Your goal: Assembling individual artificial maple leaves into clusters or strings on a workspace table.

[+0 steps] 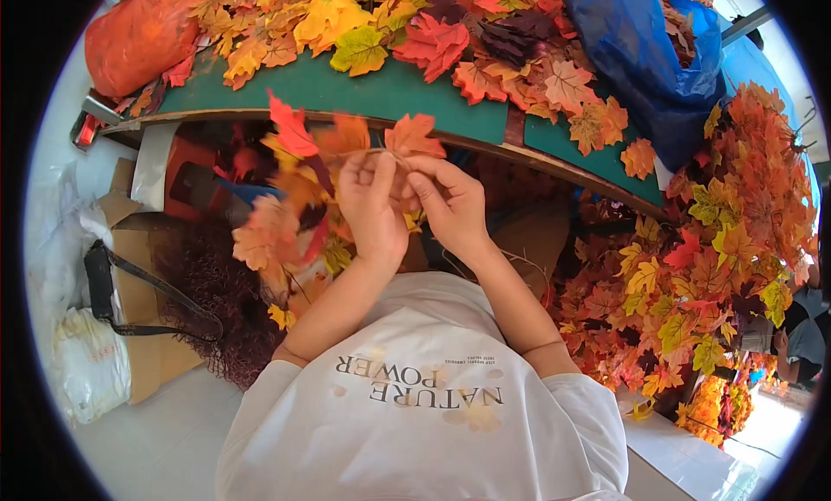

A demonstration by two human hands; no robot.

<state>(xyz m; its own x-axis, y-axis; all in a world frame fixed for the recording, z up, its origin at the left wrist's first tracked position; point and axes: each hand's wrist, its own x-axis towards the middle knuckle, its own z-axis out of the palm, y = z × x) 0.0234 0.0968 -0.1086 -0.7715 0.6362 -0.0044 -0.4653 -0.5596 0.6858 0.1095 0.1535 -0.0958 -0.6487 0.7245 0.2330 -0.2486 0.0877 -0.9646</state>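
Note:
My left hand [370, 205] and my right hand [450, 202] meet just below the table edge, both pinching a thin branch of artificial maple leaves [294, 206] in red, orange and yellow. An orange leaf [413, 137] sticks up right above my fingertips, and a red leaf [290, 127] rises to its left. The branch trails down to the left past my left forearm. Where exactly the fingers close on the stem is hidden by the leaves.
A green-topped table [389, 94] carries a heap of loose fake leaves [433, 33], an orange bag [143, 33] and a blue plastic bag [645, 55]. A big pile of finished leaf branches [718, 258] fills the right. Cardboard boxes [143, 267] and a dark reddish bundle [216, 284] stand left.

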